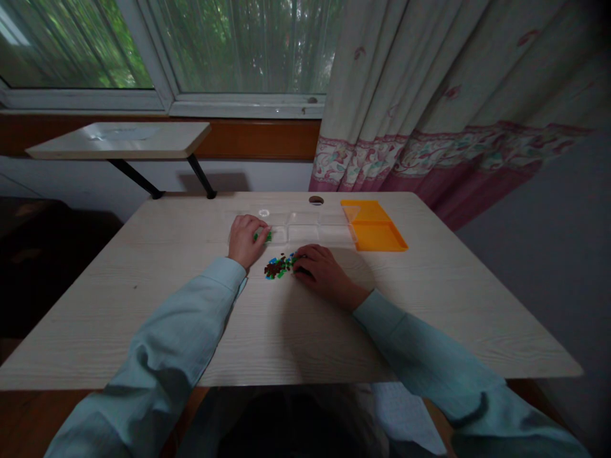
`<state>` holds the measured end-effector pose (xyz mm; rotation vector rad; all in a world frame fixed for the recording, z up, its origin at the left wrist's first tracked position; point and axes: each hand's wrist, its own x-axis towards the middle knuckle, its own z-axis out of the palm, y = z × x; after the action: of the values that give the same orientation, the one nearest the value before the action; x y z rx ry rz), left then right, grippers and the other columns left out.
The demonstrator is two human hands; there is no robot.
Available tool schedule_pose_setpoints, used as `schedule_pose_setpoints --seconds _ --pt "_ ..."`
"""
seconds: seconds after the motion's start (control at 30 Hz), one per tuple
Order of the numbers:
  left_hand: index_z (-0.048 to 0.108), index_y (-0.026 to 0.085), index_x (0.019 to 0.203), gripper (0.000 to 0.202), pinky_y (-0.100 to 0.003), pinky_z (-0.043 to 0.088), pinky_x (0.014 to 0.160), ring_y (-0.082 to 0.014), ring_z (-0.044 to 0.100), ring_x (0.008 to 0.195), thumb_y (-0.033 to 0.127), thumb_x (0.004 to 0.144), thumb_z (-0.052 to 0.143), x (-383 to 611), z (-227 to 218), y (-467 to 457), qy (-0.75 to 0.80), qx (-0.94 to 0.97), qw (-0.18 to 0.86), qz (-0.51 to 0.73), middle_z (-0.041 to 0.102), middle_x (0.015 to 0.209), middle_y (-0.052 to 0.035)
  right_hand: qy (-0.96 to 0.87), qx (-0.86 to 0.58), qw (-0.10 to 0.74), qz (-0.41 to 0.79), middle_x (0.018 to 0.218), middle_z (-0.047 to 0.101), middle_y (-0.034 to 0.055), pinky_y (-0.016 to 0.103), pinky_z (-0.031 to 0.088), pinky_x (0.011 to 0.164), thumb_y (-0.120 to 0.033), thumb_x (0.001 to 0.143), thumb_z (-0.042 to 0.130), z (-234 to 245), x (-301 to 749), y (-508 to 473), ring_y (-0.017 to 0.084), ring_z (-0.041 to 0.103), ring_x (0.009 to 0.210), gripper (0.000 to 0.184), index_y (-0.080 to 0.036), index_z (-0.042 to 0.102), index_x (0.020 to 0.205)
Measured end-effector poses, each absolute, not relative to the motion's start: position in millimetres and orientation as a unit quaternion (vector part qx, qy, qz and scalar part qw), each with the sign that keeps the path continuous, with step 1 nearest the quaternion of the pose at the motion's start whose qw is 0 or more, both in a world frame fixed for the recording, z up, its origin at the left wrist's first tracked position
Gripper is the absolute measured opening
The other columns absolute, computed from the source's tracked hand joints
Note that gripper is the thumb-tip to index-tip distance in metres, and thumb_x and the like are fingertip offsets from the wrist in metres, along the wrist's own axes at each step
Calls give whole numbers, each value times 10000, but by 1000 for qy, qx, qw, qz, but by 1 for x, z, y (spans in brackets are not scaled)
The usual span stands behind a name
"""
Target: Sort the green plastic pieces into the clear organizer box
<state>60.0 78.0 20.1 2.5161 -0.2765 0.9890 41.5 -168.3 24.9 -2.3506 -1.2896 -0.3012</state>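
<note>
A clear plastic compartment box [303,233] lies on the table. My left hand [247,240] rests at its front left compartment, fingers curled and close together. Small green pieces [268,236] show by its fingertips; whether any are pinched is hidden. In front of the box is a loose pile of tiny brown, green and blue pieces [274,268]. My right hand [319,267] reaches to the pile's right edge with bent fingers drawn together. Its fingertips touch down among the pieces, and what they hold is too small to make out.
An orange tray [382,235] sits at the right end of the clear box, which partly overlaps it. A round hole [316,200] is near the table's back edge. At the back left a raised shelf [119,141] stands on black legs. Curtains [382,152] hang behind.
</note>
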Motion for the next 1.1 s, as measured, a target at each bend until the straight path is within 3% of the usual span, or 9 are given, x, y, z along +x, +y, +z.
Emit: schedule_pose_setpoints --seconds 0.23,0.53,0.73,0.87,1.1 --pt "694 227 1005 240 -399 382 876 -222 486 930 329 884 513 62 16 79 -100 912 208 340 573 898 -57 -467 -846 230 -111 1091 590 71 402 344 986 -210 853 587 25 40 -167 226 464 1112 82 -202 629 922" --pt "664 223 1088 273 -416 385 879 -223 482 944 293 900 479 60 18 78 -118 901 221 354 571 921 -69 -442 -829 303 -158 1055 591 70 391 389 955 -200 834 605 20 48 -170 215 498 1068 98 -209 613 931" --pt "661 222 1044 249 -385 406 862 -202 508 922 335 893 500 37 36 52 -278 878 283 270 594 905 -59 -430 -815 315 -228 1054 596 75 401 390 955 -246 857 591 23 48 -173 221 502 1084 99 -215 613 948" --pt "616 203 1118 295 -377 407 858 -202 513 941 331 927 432 27 42 34 -321 867 320 209 606 939 -70 -401 -817 315 -271 1053 594 67 411 378 967 -267 865 581 30 45 -175 225 495 1111 93 -233 615 945" --pt "633 177 902 310 -371 406 850 -192 514 901 346 950 377 23 42 25 -332 866 331 176 603 888 -71 -401 -812 312 -286 1038 600 55 405 362 985 -282 884 552 36 42 -175 217 493 1119 93 -242 612 942"
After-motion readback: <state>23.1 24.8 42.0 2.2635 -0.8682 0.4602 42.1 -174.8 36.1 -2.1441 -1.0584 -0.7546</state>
